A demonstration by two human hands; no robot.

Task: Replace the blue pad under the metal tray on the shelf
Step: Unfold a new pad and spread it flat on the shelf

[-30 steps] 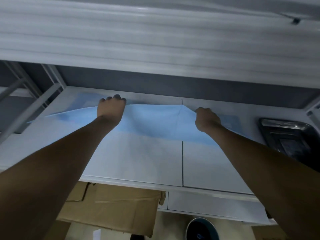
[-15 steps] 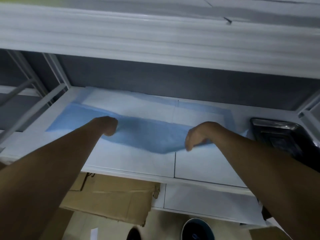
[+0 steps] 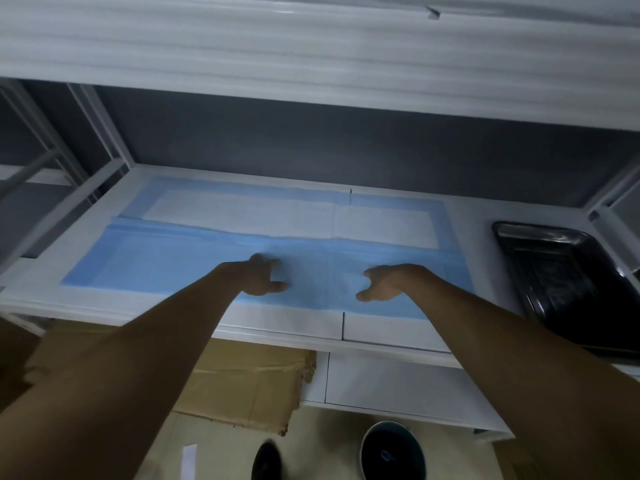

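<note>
A blue pad (image 3: 166, 265) lies spread on the white shelf (image 3: 287, 323). Its far half shows a white centre with a blue border, and its near half is folded over, plain blue side up. My left hand (image 3: 261, 277) rests on the near half near the middle, fingers spread and flat. My right hand (image 3: 386, 282) lies a little to the right on the same half, fingers loose and open, holding nothing. The dark metal tray (image 3: 568, 282) sits on the shelf to the right of the pad, apart from it.
An upper shelf (image 3: 311, 57) hangs low over the work area. White frame posts (image 3: 100, 133) stand at the back left. Below the shelf lie flattened cardboard (image 3: 242, 386) and a dark round bin (image 3: 391, 452) on the floor.
Both hands let go of the pad's edge after pulling it toward me. The pad now lies flat on the shelf, and the hands rest open on its near half.
</note>
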